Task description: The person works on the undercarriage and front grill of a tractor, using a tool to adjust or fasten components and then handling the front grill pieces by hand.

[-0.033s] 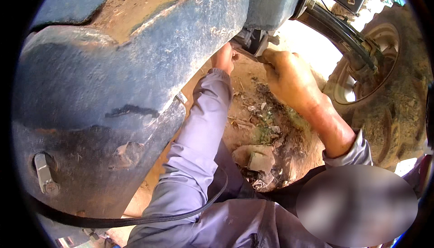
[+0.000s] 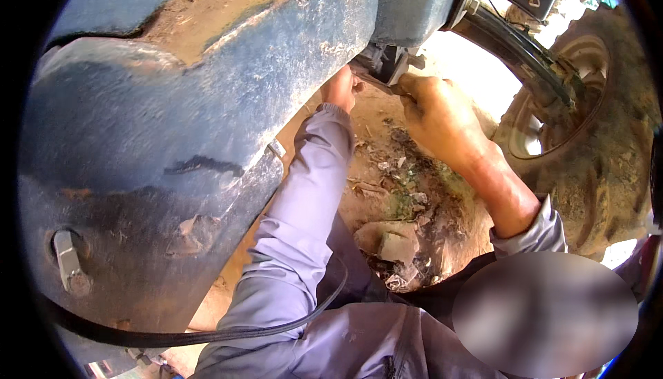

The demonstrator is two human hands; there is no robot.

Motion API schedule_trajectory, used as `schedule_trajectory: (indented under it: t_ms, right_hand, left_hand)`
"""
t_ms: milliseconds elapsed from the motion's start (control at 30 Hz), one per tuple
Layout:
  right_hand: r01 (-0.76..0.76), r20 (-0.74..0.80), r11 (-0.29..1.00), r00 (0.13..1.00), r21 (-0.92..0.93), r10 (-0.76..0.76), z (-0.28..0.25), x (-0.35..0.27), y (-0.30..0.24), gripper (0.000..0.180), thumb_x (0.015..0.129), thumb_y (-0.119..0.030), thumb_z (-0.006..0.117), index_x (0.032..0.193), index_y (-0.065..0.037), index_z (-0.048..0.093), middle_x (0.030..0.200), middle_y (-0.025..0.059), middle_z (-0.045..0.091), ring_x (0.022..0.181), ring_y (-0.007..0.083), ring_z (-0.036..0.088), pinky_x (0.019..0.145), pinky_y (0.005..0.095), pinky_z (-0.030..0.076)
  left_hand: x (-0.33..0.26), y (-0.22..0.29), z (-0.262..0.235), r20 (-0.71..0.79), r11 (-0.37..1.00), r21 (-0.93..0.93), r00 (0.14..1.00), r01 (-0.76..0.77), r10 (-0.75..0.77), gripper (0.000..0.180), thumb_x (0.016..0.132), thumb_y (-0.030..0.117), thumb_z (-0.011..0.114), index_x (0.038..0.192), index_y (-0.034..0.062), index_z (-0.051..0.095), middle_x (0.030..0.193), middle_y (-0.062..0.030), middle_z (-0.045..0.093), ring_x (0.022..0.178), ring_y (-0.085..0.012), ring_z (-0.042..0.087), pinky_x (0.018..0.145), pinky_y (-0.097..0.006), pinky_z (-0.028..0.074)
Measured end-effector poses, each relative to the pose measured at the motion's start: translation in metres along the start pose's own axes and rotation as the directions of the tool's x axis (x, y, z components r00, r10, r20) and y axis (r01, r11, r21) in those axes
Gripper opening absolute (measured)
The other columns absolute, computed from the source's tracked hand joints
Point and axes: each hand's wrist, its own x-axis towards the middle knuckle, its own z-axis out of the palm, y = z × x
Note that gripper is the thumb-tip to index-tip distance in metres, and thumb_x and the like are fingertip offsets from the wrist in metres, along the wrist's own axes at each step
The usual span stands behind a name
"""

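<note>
My right hand (image 2: pixel 435 113) is closed around the near end of a thin, flat metal bar (image 2: pixel 378 83), possibly a wrench handle. The bar runs left from it, under the edge of the big blue machine body (image 2: pixel 228 103). At the bar's other end, my left hand (image 2: pixel 340 89) reaches beneath that edge with its fingers curled. Part of the left hand is hidden, so what it holds does not show clearly. Just above both hands sits a dark bracket-like metal part (image 2: pixel 390 61) on the machine's underside.
A large muddy tire (image 2: pixel 587 192) stands at the right, joined to a dark axle (image 2: pixel 511 54). Stones and litter lie on the dirt ground (image 2: pixel 397 192) below my hands. A black strap (image 2: pixel 207 337) crosses the lower left. A metal latch (image 2: pixel 68 258) sits on the machine's side.
The view has shifted very slightly. Both hands and the bar keep nearly the same place against the machine.
</note>
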Motion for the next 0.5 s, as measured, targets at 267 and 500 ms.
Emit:
schedule_trajectory:
  t_ms: [267, 500]
  right_hand:
    - [-0.089, -0.015, 0.996, 0.996, -0.014, 0.088, -0.006, -0.003, -0.002, 0.021, 0.079, -0.004, 0.056, 0.094, -0.001, 0.07, 0.082, 0.0245, 0.067, 0.087, 0.0418, 0.066, 0.077, 0.0488, 0.053]
    - [-0.04, 0.011, 0.999, 0.999, 0.01, 0.039, -0.005, 0.012, 0.007, 0.024, 0.078, -0.004, 0.056, 0.097, -0.002, 0.071, 0.086, 0.0244, 0.068, 0.088, 0.0397, 0.067, 0.082, 0.0465, 0.054]
  left_hand:
    - [0.001, -0.004, 0.014, -0.059, 0.995, -0.033, 0.994, -0.09, 0.088, 0.018, 0.091, 0.017, 0.049, 0.075, 0.0083, 0.052, 0.058, -0.0034, 0.046, 0.047, -0.0155, 0.04, 0.046, -0.036, 0.037]
    - [0.007, -0.007, 0.005, -0.04, 0.997, -0.025, 0.996, -0.075, 0.074, 0.015, 0.087, 0.011, 0.039, 0.077, 0.006, 0.049, 0.057, -0.0053, 0.041, 0.046, -0.0161, 0.037, 0.046, -0.038, 0.038]
